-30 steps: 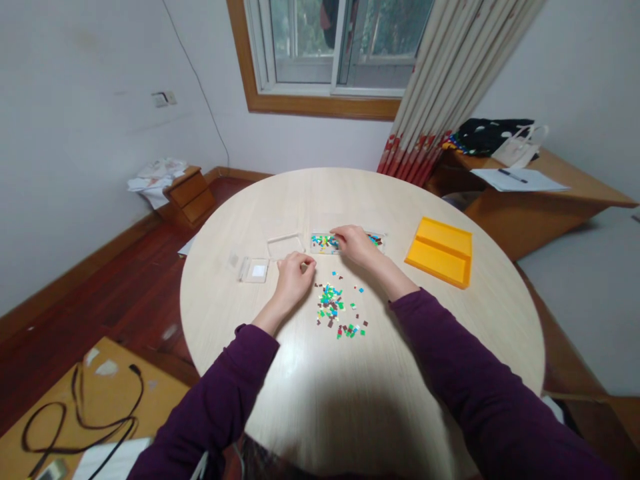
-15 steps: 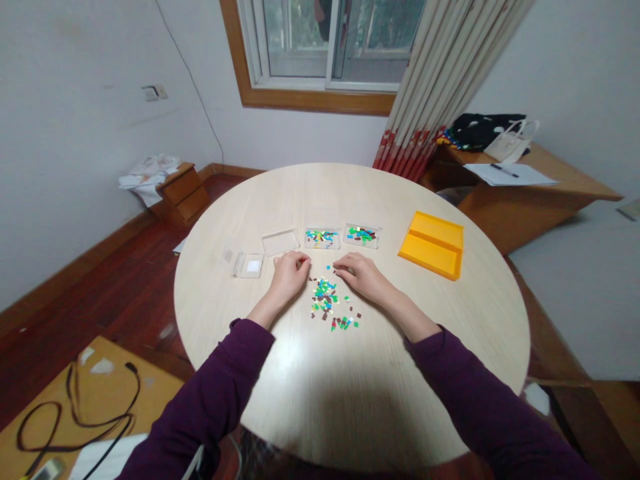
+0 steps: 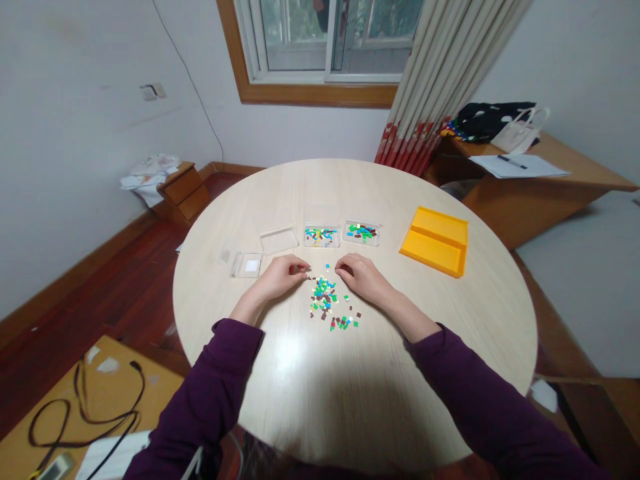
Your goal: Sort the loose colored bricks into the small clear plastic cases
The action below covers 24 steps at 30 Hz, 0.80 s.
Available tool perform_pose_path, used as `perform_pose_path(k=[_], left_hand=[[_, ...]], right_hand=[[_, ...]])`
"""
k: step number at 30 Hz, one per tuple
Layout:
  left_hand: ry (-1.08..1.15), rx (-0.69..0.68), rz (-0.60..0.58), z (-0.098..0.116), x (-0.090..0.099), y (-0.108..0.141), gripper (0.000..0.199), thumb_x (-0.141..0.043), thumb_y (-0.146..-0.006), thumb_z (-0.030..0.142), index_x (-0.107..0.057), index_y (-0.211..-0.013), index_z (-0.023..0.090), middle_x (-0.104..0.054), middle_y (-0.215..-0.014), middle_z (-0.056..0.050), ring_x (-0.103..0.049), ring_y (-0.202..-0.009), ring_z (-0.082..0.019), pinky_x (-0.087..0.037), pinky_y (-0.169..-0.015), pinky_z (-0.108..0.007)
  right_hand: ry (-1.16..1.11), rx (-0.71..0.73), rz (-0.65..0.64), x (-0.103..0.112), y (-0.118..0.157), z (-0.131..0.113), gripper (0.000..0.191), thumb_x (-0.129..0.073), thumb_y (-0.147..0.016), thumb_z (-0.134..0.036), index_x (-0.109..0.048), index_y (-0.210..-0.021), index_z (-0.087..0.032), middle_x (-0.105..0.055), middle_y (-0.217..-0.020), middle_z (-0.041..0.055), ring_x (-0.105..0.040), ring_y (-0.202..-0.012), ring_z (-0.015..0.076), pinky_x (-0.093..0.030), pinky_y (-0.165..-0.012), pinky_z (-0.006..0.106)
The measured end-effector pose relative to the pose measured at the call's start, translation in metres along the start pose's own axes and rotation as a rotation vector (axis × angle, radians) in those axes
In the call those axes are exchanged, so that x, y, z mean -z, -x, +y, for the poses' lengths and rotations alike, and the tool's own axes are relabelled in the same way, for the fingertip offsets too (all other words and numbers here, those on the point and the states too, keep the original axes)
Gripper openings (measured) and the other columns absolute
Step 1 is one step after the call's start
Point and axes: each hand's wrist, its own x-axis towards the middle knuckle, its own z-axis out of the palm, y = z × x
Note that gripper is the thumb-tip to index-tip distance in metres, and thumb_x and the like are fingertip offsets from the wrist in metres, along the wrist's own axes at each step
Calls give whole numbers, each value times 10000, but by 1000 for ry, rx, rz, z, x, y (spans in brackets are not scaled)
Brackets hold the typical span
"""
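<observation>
A loose heap of small, flat coloured pieces point(image 3: 325, 293) in green, brown, blue and yellow lies on the round table between my hands. My left hand point(image 3: 283, 275) is at the heap's upper left edge, thumb and fingers pinched together beside a few brown bits. On the other side, my right hand point(image 3: 364, 277) has its fingertips drawn together near a single blue piece point(image 3: 327, 266). Anything held in either pinch is too small to make out. Beyond the hands are two clear boxes, a middle one point(image 3: 321, 237) and a right one point(image 3: 361, 233), both with coloured pieces inside.
A clear tray point(image 3: 279, 241) and a small clear case point(image 3: 247, 265) with a white square stand on the left. To the right lies an open yellow case point(image 3: 434, 241). The pale round table point(image 3: 310, 393) has a curved edge. A cord point(image 3: 80, 433) lies on a lower surface.
My left hand has turned and lowered a little, its fingertips now pointing right toward the heap's edge. My right hand has shifted only slightly. The view has moved a little.
</observation>
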Motion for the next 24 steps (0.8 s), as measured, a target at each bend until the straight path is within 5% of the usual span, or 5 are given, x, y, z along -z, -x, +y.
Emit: perform_pose_path(k=[9,24], left_hand=[[-42,-125,-90,5,-6,2,164,-613,-778,127,-738,-864,188,-681,-838,-66,-613,-793,-172,-472,-767,-304],[-69,-142,29,3,-16,0,133,-566,-826,127,-696,-828,149,-678,-854,-77,-612,-827,-174,-477,-814,-322]], right_hand=[[-11,43,38,-1,1,-1,107,-549,-835,-126,-619,-777,-182,-655,-782,57,-595,-780,190,-477,-742,334],[-63,59,77,-1,2,-4,99,-549,-836,-141,-640,-832,-179,-668,-819,65,-601,-799,192,-488,-750,344]])
